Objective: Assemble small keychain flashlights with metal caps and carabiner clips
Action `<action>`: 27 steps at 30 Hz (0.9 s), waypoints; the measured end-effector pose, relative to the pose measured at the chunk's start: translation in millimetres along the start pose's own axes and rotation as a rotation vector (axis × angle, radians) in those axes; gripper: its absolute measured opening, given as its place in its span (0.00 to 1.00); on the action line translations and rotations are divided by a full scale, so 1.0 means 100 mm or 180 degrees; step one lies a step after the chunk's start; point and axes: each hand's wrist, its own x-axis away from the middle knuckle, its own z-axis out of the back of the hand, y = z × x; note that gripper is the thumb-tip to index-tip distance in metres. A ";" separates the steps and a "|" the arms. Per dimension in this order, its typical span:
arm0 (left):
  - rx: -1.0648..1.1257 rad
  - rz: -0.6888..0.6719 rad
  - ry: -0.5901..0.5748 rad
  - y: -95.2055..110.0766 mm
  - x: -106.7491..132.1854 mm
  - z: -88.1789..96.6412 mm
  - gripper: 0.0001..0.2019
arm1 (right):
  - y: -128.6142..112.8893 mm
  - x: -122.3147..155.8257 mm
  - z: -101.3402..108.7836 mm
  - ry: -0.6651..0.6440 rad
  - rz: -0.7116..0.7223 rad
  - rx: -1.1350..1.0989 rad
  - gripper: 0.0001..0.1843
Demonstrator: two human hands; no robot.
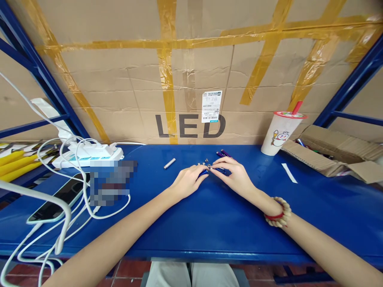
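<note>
Left hand: the left hand is palm down, thumb and fingers drawn in narrow around a blue piece, most of it covered by the fingers
Right hand: the right hand has its thumb and forefinger pinched on a small metal part, right beside the left fingertips; its exact shape is too small to tell
Loose metal bits: a few tiny metal pieces lie just beyond the meeting fingertips
Purple pens: two dark purple pens lie just beyond the right hand, partly hidden by it
Blue pen: a slim blue item, perhaps a pen, shows beneath the right fingers
Silver tube: a short silver cylinder lies apart, beyond and left of the left hand
White strip: a flat white strip lies to the right of the right hand
Cup: a white cup with a red straw stands beyond and right of the right hand
Carton: an open cardboard box sits farther right, past the cup
Phone: a phone lies well left of the left hand, among white cables
Power strip: a white power strip lies beyond the phone
Bracelet: a beaded bracelet circles the right wrist
</note>
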 end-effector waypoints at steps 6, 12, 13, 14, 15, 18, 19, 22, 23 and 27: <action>0.0046 -0.0001 0.0037 -0.01 0.01 -0.01 0.11 | -0.15 0.00 0.02 0.0268 0.0203 -0.0244 0.09; 0.0125 0.0014 -0.0040 -0.01 0.00 0.00 0.11 | -0.12 0.02 0.00 0.0254 0.0107 -0.0302 0.08; 0.0142 -0.0009 -0.0046 -0.01 0.00 0.00 0.11 | -0.11 0.02 0.00 0.0232 0.0130 -0.0324 0.08; 0.0160 -0.0040 -0.0055 -0.01 0.01 0.01 0.11 | -0.11 0.03 -0.01 0.0194 0.0158 -0.0348 0.08; 0.0176 -0.0069 -0.0066 -0.02 0.01 0.01 0.11 | -0.10 0.03 -0.02 0.0136 0.0176 -0.0368 0.09; 0.0148 -0.0074 -0.0093 -0.02 0.01 0.00 0.11 | -0.10 0.04 -0.03 -0.0070 0.0127 -0.0387 0.10; 0.0092 -0.0044 -0.0095 -0.02 0.01 -0.01 0.10 | -0.10 0.04 -0.03 -0.0127 0.0081 -0.0371 0.11; -0.0153 0.0094 -0.0067 -0.02 0.00 -0.02 0.10 | -0.12 0.03 -0.02 -0.0241 -0.0080 -0.0271 0.11; -0.0227 0.0183 -0.0035 -0.01 -0.01 -0.02 0.10 | -0.12 0.03 -0.01 -0.0260 -0.0138 -0.0226 0.11; -0.0328 0.0731 0.0251 -0.01 -0.02 -0.01 0.10 | -0.08 0.02 -0.01 -0.0379 -0.0167 0.0029 0.13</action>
